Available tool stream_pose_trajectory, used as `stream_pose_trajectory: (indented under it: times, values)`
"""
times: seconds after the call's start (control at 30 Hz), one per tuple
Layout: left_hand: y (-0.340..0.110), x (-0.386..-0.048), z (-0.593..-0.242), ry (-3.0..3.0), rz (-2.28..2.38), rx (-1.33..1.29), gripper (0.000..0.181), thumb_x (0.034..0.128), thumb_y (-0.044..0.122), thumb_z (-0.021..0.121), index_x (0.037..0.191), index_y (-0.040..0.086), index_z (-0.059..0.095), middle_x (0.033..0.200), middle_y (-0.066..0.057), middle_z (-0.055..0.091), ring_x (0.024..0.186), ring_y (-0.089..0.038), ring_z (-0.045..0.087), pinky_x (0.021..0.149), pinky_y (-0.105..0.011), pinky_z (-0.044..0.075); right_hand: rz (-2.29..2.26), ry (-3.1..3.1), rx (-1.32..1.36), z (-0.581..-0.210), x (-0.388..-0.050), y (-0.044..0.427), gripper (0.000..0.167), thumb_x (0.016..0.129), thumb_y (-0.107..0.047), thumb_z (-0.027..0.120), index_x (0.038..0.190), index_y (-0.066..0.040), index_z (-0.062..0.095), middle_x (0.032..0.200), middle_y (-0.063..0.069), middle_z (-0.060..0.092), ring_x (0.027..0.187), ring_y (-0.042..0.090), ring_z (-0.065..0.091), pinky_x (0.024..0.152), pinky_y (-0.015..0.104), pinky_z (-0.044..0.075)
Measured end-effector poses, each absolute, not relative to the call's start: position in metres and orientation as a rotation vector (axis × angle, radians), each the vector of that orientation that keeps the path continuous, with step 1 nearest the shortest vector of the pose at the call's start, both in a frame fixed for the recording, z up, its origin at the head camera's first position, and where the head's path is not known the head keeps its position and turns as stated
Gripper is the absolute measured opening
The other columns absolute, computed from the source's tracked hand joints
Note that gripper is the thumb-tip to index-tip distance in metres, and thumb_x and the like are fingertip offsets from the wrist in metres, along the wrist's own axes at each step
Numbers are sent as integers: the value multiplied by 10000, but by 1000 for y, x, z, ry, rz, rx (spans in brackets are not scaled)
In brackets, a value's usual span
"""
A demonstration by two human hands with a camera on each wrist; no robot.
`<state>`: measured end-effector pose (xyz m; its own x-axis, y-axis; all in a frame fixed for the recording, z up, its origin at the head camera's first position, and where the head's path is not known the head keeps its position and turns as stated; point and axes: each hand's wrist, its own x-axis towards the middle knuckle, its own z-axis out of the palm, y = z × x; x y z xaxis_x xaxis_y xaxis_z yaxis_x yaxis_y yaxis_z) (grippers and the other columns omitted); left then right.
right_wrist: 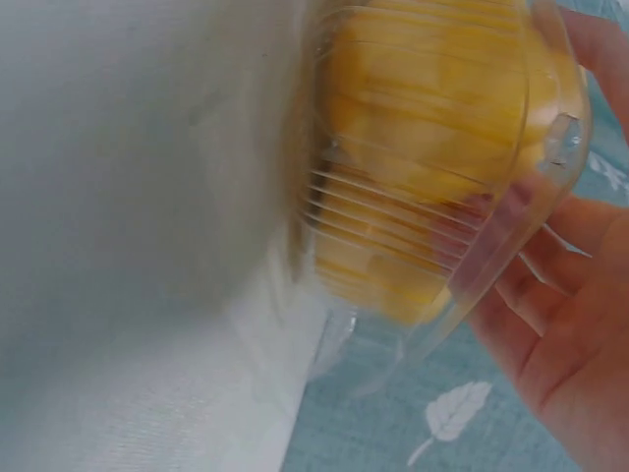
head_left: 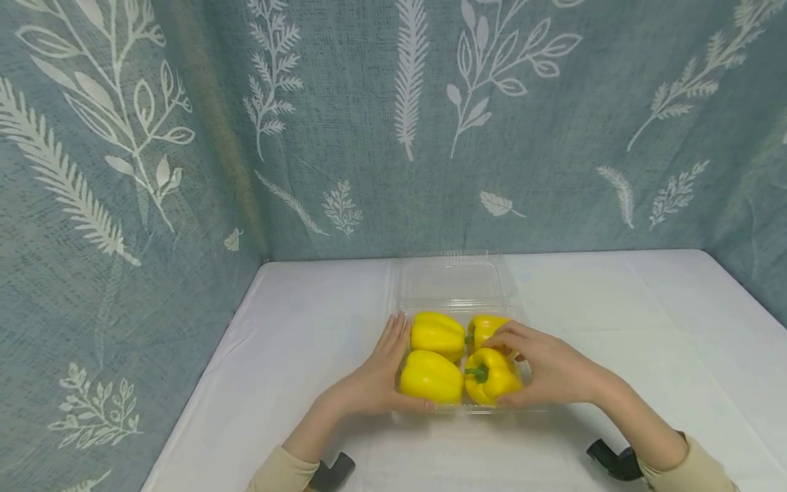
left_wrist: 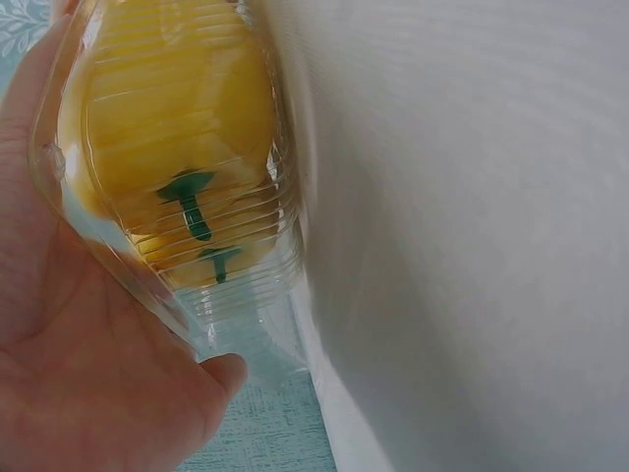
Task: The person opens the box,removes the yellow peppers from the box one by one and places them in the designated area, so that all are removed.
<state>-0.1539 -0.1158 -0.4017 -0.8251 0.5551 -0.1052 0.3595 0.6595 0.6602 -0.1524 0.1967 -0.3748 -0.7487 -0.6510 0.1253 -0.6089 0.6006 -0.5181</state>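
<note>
Yellow bell peppers lie in a clear plastic clamshell container (head_left: 455,410). On its left side are a back left pepper (head_left: 438,335) and a front left pepper (head_left: 430,377). The back right pepper (head_left: 482,328) is partly covered by fingers. A green stem on the front right pepper (head_left: 486,376) points left. My left hand (head_left: 375,376) rests along the container's left side, fingers straight, thumb at the front edge. With curled fingers on top and thumb at the front, my right hand (head_left: 553,365) holds the front right pepper. Through the container wall (left_wrist: 246,285), two green stems show in the left wrist view.
The container's clear lid (head_left: 455,280) lies folded open behind the peppers, close to the table's back edge. A white cloth covers the table (head_left: 615,328). Blue-green curtains (head_left: 369,137) with white leaf prints stand behind and at the sides.
</note>
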Motion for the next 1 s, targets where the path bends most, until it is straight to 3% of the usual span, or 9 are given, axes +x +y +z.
stream_pose_trajectory:
  times: [0.3, 1.0]
  values:
    - [-116, -155, -403, 2579, 944, 765, 1292, 731, 599, 769, 1556, 65, -70, 1601, -123, -193, 1450, -225, -205, 1165, -519, 46, -866, 2790, -1083, -380, -152, 198, 671, 649, -423, 877, 1220, -249, 569, 1185, -154, 540, 953, 26, 567, 770, 262, 544]
    - [-115, -155, -400, 2582, 945, 757, 1273, 739, 557, 788, 1557, 54, -47, 1608, -118, -166, 1446, -197, -211, 1169, -508, 37, -1248, 2637, -1076, -385, -153, 210, 646, 696, -204, 867, 1260, -135, 560, 1213, -34, 607, 1069, 122, 582, 823, 315, 556]
